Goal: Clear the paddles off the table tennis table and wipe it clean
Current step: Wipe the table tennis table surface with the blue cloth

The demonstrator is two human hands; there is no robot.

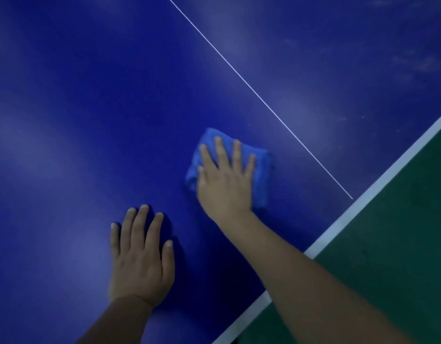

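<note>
The right hand lay flat on a folded blue cloth, fingers spread and straight — pressing rather than gripping; the cloth sat on the blue table just left of the thin white centre line, much of it hidden under the palm. The left hand rested palm-down on bare table nearer the camera, fingers extended, holding nothing; its thumb was hard to make out. The white edge stripe ran diagonally at right, green floor beyond; both forearms were cut off by the frame — faint smudges showed at upper right.
</note>
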